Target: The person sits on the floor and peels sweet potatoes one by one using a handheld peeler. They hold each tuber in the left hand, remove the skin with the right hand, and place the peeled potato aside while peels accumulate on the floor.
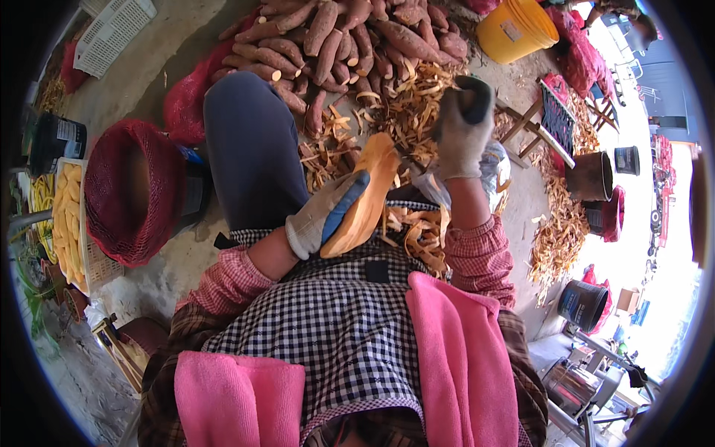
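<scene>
My left hand [318, 218], in a pale knit glove with a blue coated palm, grips a peeled orange sweet potato [366, 201] that slants up and away from my lap. Up and to the right is my right hand [463, 131], gloved with dark fingertips and curled fingers; whether a tool sits inside it is hidden. A thin dark object [412, 166] shows between that hand and the sweet potato, too unclear to name. Long curled peelings [424, 240] lie on my checked apron [346, 313]. Beyond my knee rises a heap of unpeeled sweet potatoes [335, 47], with more peelings [413, 112] beside it.
To the left stand a red mesh bag [120, 246] over a dark bucket and a white crate [103, 274] of peeled pieces. A yellow bucket [511, 33] is at the upper right, above a folding stool [558, 123]. Black buckets [581, 304] and scattered peelings [558, 234] line the right.
</scene>
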`<state>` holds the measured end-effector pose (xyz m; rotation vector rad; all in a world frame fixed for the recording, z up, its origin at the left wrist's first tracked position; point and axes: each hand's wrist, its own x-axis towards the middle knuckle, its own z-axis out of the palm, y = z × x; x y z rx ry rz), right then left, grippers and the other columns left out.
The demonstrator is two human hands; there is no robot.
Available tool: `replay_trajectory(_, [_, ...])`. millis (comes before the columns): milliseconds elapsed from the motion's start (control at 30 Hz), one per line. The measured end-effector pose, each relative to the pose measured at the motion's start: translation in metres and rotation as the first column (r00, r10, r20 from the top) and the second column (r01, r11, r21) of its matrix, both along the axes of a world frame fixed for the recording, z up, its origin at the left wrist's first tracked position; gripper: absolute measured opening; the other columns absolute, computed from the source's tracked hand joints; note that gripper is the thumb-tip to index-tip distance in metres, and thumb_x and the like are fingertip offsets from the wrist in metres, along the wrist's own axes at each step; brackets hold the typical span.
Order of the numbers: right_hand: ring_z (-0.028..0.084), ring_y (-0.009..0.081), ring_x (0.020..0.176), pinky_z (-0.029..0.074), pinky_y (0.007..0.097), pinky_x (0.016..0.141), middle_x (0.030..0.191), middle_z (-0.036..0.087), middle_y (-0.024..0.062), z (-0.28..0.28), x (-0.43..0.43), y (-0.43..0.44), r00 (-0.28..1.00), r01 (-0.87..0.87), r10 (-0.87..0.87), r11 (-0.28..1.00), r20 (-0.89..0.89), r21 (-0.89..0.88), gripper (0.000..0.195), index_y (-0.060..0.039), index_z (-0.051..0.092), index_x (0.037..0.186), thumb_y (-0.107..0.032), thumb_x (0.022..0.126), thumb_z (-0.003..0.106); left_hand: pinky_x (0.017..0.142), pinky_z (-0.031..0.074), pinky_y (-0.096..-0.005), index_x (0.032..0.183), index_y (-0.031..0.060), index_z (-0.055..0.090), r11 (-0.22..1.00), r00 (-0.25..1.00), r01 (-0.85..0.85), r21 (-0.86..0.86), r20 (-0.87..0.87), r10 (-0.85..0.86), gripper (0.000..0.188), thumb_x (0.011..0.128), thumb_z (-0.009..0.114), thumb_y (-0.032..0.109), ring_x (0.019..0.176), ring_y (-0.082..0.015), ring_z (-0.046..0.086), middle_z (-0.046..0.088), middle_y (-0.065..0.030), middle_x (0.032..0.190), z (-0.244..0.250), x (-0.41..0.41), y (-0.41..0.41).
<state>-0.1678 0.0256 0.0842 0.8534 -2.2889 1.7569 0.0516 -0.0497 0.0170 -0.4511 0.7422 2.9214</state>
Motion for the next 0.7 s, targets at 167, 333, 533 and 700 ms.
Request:
replay_trajectory(167, [0.054,0.0081,0.067,0.05,0.0193,0.061,0.083,0.058,0.0015,0.025,-0.024,0.019,0.924,0.094,0.035,0.944,0.381,-0.315,0.019,-0.0056,0.057,0.102,0.001,0.086,0.063,0.102,0.044,-0.0329,0.141,-0.0019,0.033,0.821,1.0,0.003,-0.571,-0.014,-0.014,0.085,0.078,0.082,0.03,0.118,-0.0193,0.053,0.052,-0.0124,0.129,0.042,0.009,-0.005])
replay_trajectory(333, [0.056,0.0088,0.072,0.051,0.021,0.058,0.094,0.058,0.003,0.022,0.008,0.002,0.929,0.017,0.141,0.907,0.342,-0.42,0.025,-0.0061,0.055,0.108,0.0,0.087,0.065,0.103,0.043,-0.0343,0.14,-0.0023,0.034,0.662,0.999,0.027,-0.749,-0.008,-0.05,0.084,0.076,0.082,0.022,0.121,-0.0203,0.052,0.052,-0.0129,0.132,0.054,0.009,0.0])
replay_trajectory(533, [0.052,0.0077,0.061,0.044,0.021,0.051,0.077,0.055,-0.0006,0.032,0.018,-0.009,0.912,-0.146,0.319,0.841,0.259,-0.521,0.024,-0.0048,0.055,0.112,-0.004,0.09,0.064,0.091,0.051,-0.0384,0.136,-0.0014,0.04,-0.102,0.99,0.141,-0.985,0.136,0.048,0.082,0.07,0.084,0.022,0.105,-0.0376,0.063,0.062,-0.0232,0.114,0.087,0.019,0.0])
replay_trajectory(700, [0.053,0.0107,0.054,0.042,0.0236,0.041,0.078,0.057,0.0018,0.03,-0.042,-0.016,0.901,0.036,0.162,0.896,0.403,-0.443,0.018,-0.0083,0.058,0.107,-0.01,0.09,0.064,0.087,0.051,-0.035,0.133,-0.0018,0.044,0.084,0.945,-0.202,-0.976,-0.171,0.28,0.067,0.078,0.077,0.02,0.099,-0.0242,0.066,0.065,-0.0161,0.108,0.085,0.057,-0.025])
